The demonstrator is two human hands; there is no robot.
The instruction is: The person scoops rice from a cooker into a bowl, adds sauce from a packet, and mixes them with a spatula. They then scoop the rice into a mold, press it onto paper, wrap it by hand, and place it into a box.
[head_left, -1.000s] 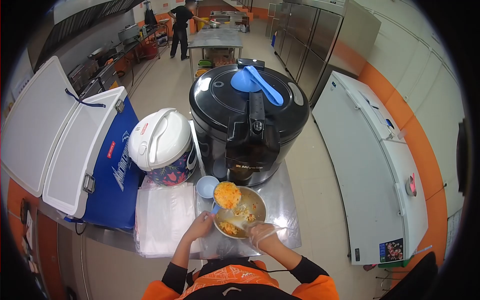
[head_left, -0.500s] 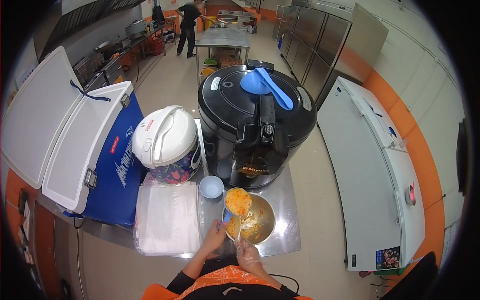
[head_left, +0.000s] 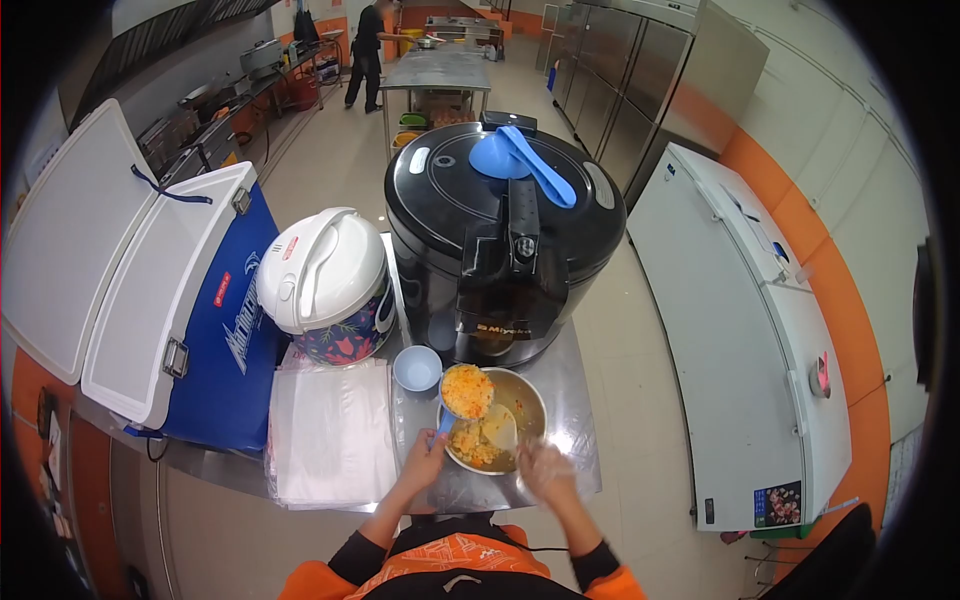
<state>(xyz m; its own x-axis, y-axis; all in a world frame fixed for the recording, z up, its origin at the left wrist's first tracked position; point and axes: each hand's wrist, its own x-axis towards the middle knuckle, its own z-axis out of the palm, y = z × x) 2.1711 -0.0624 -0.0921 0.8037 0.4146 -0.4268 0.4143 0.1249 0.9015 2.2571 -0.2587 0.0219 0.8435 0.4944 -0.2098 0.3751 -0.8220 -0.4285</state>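
Note:
My left hand [head_left: 424,458] is closed around the handle of a blue scoop [head_left: 443,424]. Yellow-orange rice [head_left: 467,391] fills that scoop, which is held over the left rim of a metal bowl [head_left: 534,392]. In a clear plastic glove and smeared by motion, my right hand [head_left: 548,474] is at the bowl's right edge, gripping a pale spoon [head_left: 501,428] whose head is down in the bowl. Loose rice [head_left: 478,446] lies in the bowl around the spoon. A small light-blue bowl [head_left: 417,369] stands just left of the scoop.
Behind the bowl stands a large black cooker [head_left: 420,240], with blue utensils [head_left: 520,162] on its lid. To the left are a white flowered rice cooker [head_left: 330,270], stacked plastic bags [head_left: 332,435] and an open blue cooler [head_left: 232,330]. A person [head_left: 368,55] works farther back.
My right hand has moved right and slightly up, and the pale spoon now points left in the bowl. The filled scoop has shifted slightly left and up in view.

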